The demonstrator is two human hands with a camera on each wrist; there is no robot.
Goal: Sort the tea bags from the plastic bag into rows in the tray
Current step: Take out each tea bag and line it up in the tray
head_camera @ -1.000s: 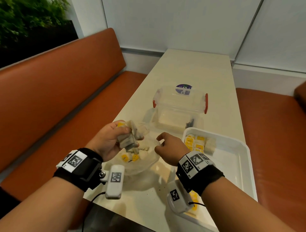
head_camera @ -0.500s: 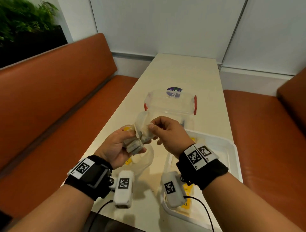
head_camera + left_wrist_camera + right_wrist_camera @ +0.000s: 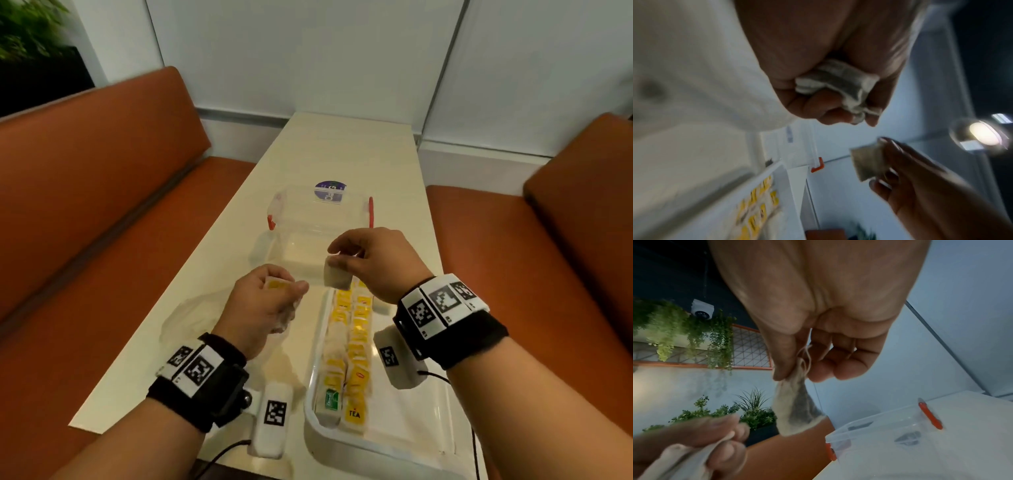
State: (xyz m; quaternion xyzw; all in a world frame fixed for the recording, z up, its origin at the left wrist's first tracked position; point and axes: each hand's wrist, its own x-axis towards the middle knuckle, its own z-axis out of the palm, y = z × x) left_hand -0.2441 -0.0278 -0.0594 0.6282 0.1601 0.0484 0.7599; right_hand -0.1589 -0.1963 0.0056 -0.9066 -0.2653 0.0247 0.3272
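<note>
1. Left hand [image 3: 263,305], low and left of centre in the head view, is curled round a small bunch of tea bags [image 3: 840,84]; the left wrist view shows them crumpled between palm and fingers, with a yellow tag peeping out at the top of the fist.
2. Right hand [image 3: 376,260], just right of centre, pinches a single tea bag [image 3: 337,275] by its top between thumb and forefinger, so it hangs free; in the right wrist view its string loops loosely by the fingers [image 3: 849,363], which are together on the bag and nothing else.
3. Below the hands, in the lower right of the head view, the white tray [image 3: 342,442] already holds two rows [image 3: 352,346] of bags running away from the camera, most with yellow tags. The right half of the tray looks bare, though the right wrist hides part of it.
4. Behind the left hand, in the middle left, the clear plastic bag [image 3: 191,315] lies slack on the table [image 3: 342,144]; I cannot tell what is left inside.
5. Farther up the frame stands a clear box [image 3: 318,219] with red clips.
6. Judged step: one bag has been separated from the bunch and is ready to be placed. The next move calls for lowering it flat at the far end of a row, or starting a third row, keeping string and tag from snagging on neighbouring bags.
</note>
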